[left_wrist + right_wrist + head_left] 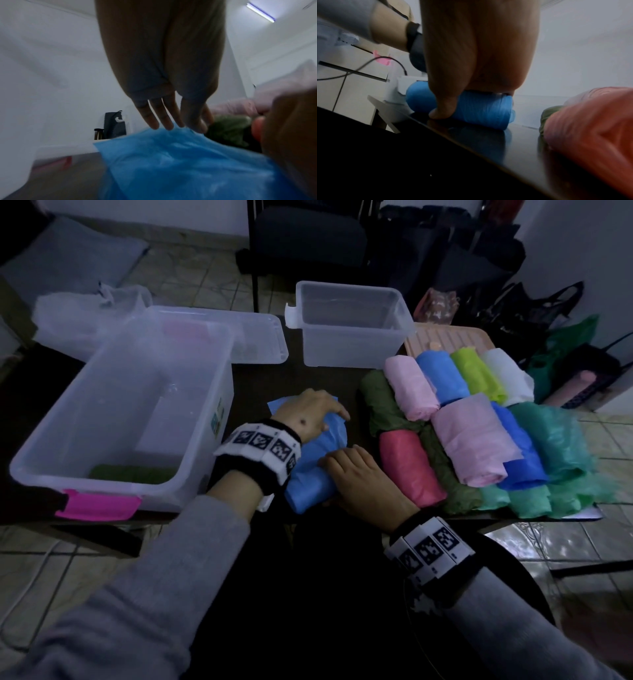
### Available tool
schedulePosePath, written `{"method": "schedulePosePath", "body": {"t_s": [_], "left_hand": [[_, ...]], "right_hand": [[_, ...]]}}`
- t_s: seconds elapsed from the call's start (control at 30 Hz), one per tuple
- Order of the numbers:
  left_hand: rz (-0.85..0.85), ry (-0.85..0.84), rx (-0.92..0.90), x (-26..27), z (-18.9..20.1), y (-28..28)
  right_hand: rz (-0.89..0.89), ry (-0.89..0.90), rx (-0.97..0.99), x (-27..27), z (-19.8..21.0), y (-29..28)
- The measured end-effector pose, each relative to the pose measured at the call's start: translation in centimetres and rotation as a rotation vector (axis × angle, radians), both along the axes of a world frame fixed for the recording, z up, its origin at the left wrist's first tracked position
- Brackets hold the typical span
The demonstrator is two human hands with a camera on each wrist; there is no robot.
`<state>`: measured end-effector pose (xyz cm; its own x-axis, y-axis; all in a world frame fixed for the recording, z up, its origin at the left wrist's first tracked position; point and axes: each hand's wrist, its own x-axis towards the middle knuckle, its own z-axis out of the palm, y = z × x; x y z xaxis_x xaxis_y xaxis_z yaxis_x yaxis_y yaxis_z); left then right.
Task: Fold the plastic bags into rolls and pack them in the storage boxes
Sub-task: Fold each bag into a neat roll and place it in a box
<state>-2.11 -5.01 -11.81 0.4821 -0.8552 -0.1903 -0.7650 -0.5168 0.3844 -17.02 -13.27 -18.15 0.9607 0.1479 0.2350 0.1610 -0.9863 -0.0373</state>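
1. At the far left of the dark tabletop (260, 381) stands a large clear plastic storage box with a pink latch (120, 419). A dark green roll (132, 473) lies on its floor at the near end.
2. Behind it rests a clear plastic lid (253, 337), and further back a crumpled white bag (82, 316).
3. The left hand (308, 414) lies flat on the unrolled far end of a light blue plastic bag (317, 463), fingers straight and pressing the film down; it grips nothing.
4. The right hand (363, 477) lies over the rolled near end of that bag. In the right wrist view its thumb (441, 109) curls down the front of the blue roll to the table, so it holds the roll.
5. Beyond the hands stands a smaller clear storage box (349, 326), open-topped.
6. To the right lies a cluster of finished rolls, touching one another: a red roll (407, 467), olive green rolls (380, 402), pink rolls (472, 440), blue rolls (445, 378), a lime roll (476, 371), a white roll (507, 374) and teal rolls (555, 446).
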Motion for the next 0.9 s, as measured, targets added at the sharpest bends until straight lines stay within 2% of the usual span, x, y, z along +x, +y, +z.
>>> {"method": "schedulePosePath", "body": {"t_s": [0.1, 0.27, 0.5, 0.57, 0.63, 0.67, 0.7, 0.77, 0.8, 0.87, 0.9], "left_hand": [[-0.153, -0.220, 0.157, 0.0, -0.6, -1.3], [-0.197, -0.393, 0.240, 0.7, -0.8, -1.8], [-0.020, -0.449, 0.398, 1.9, -1.5, -0.8], [0.078, -0.484, 0.275, 1.8, -1.4, -0.5], [0.183, -0.512, 0.052, 1.7, -0.5, -0.4], [0.209, -0.470, -0.030, 1.7, 0.0, -0.3], [0.224, -0.359, -0.073, 1.7, 0.4, -0.2], [0.212, -0.057, 0.005, 1.4, 0.6, -0.3], [0.183, 0.033, 0.082, 1.1, 0.3, -0.2], [0.130, 0.064, 0.229, 0.8, -1.0, 0.1], [0.118, 0.055, 0.246, 0.8, -1.7, 0.3]], "right_hand": [[0.005, 0.022, 0.029, 0.0, 0.0, 0.0], [0.008, 0.057, 0.049, 0.1, -0.1, -0.2], [0.012, 0.093, 0.002, 0.1, 0.5, -0.1], [0.004, 0.133, 0.002, 0.1, 0.7, 0.0], [0.000, 0.153, -0.015, 0.2, 0.9, 0.0], [-0.001, 0.163, -0.026, 0.2, 0.9, -0.1], [0.002, 0.172, -0.035, 0.2, 1.0, -0.1], [0.014, 0.190, -0.030, 0.3, 1.2, -0.1], [0.018, 0.204, -0.019, 0.4, 1.4, -0.1], [0.017, 0.225, -0.006, 0.4, 1.8, 0.0], [0.013, 0.238, -0.007, 0.3, 1.9, 0.0]]}}
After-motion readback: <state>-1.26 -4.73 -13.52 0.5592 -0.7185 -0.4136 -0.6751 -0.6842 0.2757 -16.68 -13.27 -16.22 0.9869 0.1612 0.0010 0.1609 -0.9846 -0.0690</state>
